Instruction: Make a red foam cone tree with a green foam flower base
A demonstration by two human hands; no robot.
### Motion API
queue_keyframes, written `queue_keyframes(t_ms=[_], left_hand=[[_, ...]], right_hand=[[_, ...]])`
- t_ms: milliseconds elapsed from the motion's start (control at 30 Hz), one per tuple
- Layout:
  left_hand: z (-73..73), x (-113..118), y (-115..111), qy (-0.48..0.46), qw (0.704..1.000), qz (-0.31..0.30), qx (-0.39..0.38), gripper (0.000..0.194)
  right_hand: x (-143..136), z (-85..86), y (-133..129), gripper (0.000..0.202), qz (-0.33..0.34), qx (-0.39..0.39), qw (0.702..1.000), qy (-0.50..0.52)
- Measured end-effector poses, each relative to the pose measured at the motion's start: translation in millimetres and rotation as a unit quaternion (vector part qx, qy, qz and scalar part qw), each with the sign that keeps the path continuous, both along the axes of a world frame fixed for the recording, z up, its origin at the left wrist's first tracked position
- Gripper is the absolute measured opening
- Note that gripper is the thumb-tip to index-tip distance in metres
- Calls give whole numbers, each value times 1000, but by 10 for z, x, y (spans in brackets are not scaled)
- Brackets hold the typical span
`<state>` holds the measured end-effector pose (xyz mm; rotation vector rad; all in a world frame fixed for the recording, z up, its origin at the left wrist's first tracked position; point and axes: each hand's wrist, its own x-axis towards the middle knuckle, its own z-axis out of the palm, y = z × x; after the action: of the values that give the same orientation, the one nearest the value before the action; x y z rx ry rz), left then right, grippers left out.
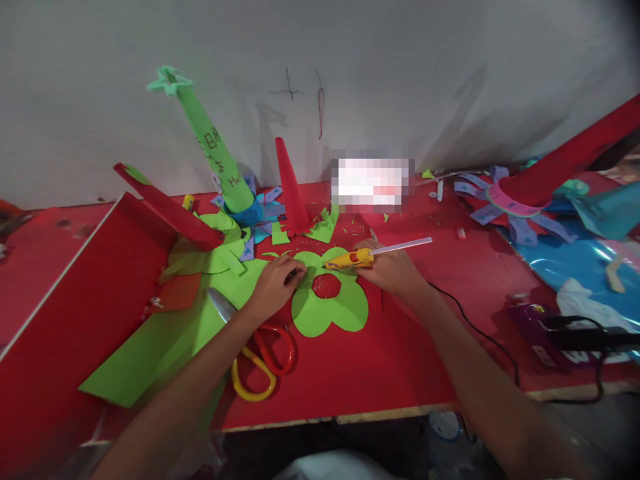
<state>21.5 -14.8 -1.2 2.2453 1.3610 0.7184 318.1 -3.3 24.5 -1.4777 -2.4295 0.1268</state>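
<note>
A green flower-shaped cutout [350, 305] with a round hole in its middle lies flat on the red tabletop. In my right hand [387, 267] is a yellow glue gun [347, 259] with a clear glue stick out of its back end; its tip is over the cutout, just above the hole. My left hand [276, 283] is at the cutout's left edge, its fingers curled; whether they grip anything is hidden. Scissors [255, 365] with one red and one yellow handle lie beneath my left forearm, blades partly over a green sheet [165, 357].
A red box panel [90, 287] stands at the left. Behind are a green cone with a star [215, 147], a red cone [290, 187] and green scraps. At the right are another red cone [570, 160], a purple box [533, 330] and a black cable.
</note>
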Motion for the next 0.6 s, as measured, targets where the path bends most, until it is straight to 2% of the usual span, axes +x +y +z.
queue_keyframes(t_ms=[267, 433, 500, 600], left_hand=[[25, -2, -7, 6, 1000, 0, 1, 14], [15, -8, -5, 4, 1000, 0, -5, 14], [6, -10, -3, 5, 1000, 0, -4, 13], [1, -10, -2, 6, 1000, 4, 1, 12]], right_hand=[[35, -24, -17, 12, 9, 27, 997, 66], [47, -5, -5, 11, 13, 2, 998, 63], [82, -1, 13, 16, -7, -16, 997, 69], [212, -18, 20, 30, -81, -26, 990, 114]])
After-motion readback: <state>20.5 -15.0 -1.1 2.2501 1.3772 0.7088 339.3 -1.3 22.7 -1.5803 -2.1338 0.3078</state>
